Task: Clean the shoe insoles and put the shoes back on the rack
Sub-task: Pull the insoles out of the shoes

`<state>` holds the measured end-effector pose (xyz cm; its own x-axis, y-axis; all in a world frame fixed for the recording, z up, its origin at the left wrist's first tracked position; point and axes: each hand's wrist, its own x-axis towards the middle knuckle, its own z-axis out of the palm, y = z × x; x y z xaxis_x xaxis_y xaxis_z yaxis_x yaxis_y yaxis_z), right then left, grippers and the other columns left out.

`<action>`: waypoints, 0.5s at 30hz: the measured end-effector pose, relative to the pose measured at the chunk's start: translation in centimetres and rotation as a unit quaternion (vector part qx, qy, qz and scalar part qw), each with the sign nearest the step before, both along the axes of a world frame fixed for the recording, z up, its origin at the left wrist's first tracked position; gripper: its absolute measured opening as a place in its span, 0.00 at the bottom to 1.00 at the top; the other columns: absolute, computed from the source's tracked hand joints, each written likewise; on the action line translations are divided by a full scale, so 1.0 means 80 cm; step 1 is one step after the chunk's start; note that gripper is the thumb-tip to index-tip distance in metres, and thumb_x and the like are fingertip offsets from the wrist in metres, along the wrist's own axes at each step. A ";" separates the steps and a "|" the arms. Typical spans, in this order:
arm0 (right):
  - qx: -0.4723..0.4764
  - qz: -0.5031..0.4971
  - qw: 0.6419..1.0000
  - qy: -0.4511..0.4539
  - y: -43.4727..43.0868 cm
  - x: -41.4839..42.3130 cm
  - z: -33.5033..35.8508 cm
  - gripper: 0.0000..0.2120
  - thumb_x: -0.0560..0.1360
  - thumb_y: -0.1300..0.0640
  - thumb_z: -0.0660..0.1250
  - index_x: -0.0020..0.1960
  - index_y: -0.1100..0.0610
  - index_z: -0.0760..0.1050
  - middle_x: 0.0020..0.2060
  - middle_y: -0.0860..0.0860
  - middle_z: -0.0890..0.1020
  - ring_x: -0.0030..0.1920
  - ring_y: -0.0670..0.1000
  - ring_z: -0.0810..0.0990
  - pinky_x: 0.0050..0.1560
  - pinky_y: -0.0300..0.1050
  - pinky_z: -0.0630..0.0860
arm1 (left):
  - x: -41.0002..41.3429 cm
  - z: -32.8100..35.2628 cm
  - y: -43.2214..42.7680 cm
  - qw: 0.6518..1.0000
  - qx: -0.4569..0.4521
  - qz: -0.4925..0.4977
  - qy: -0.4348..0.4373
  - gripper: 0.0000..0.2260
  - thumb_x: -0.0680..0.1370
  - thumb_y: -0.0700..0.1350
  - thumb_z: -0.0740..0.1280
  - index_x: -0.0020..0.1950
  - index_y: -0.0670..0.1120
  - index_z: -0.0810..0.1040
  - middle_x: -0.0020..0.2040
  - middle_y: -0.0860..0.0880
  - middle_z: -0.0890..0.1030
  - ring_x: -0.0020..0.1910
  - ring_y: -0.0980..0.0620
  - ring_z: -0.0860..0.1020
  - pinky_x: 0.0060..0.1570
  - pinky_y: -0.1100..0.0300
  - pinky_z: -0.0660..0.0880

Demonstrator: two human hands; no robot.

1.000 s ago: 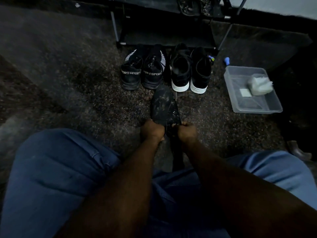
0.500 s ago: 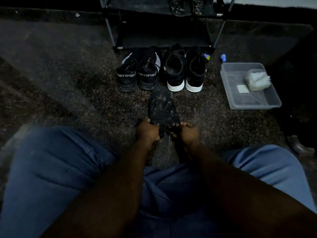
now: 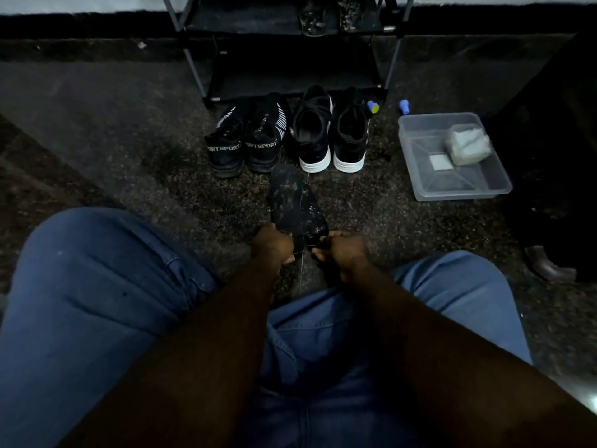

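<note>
Two dirty black insoles lie overlapped just above the floor between my knees. My left hand grips the heel of the left insole and my right hand grips the heel of the right insole. Beyond them a pair of black SPORT sneakers and a pair of black white-soled sneakers stand on the floor, heels toward me. Behind the shoes is the black shoe rack, with a dusty pair on an upper shelf.
A clear plastic tub holding a pale sponge and a small white square sits on the dark speckled floor at right. Two small blue caps lie near the rack foot. A brown shoe shows at far right.
The two insoles have slid apart from one stacked shape into an overlapped pair. The view has tilted up, showing more of the rack.
</note>
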<state>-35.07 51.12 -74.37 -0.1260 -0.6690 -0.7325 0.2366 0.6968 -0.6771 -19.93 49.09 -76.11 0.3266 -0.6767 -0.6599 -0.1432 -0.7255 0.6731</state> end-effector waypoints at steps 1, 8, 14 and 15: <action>-0.003 0.002 1.000 0.002 -0.002 0.002 -0.002 0.09 0.80 0.69 0.65 0.59 0.68 0.77 0.51 0.65 0.83 0.36 0.54 0.82 0.26 0.41 0.80 | 0.002 -0.001 0.000 1.000 -0.003 0.004 0.001 0.16 0.80 0.37 0.67 0.67 0.46 0.76 0.62 0.40 0.79 0.55 0.38 0.82 0.29 0.56 0.81; 0.003 0.003 1.000 0.018 -0.009 -0.002 -0.013 0.09 0.81 0.67 0.65 0.60 0.68 0.77 0.53 0.65 0.84 0.36 0.55 0.84 0.27 0.41 0.80 | 0.017 -0.006 -0.001 1.000 -0.019 0.010 0.022 0.20 0.78 0.39 0.72 0.68 0.46 0.74 0.65 0.41 0.78 0.54 0.41 0.82 0.29 0.59 0.80; -0.008 0.015 0.999 0.032 -0.001 0.003 -0.011 0.05 0.82 0.67 0.63 0.49 0.63 0.77 0.43 0.60 0.83 0.36 0.54 0.82 0.27 0.38 0.78 | 0.019 -0.006 0.004 0.999 -0.029 0.015 0.006 0.15 0.79 0.37 0.69 0.62 0.50 0.72 0.60 0.40 0.78 0.50 0.37 0.84 0.35 0.52 0.83; -0.008 0.019 0.999 0.041 -0.002 0.004 -0.013 0.06 0.82 0.67 0.63 0.48 0.62 0.77 0.42 0.60 0.83 0.35 0.54 0.82 0.28 0.39 0.79 | 0.019 -0.007 0.003 0.999 -0.029 0.018 0.001 0.14 0.80 0.37 0.68 0.61 0.50 0.71 0.59 0.40 0.79 0.49 0.37 0.84 0.38 0.49 0.84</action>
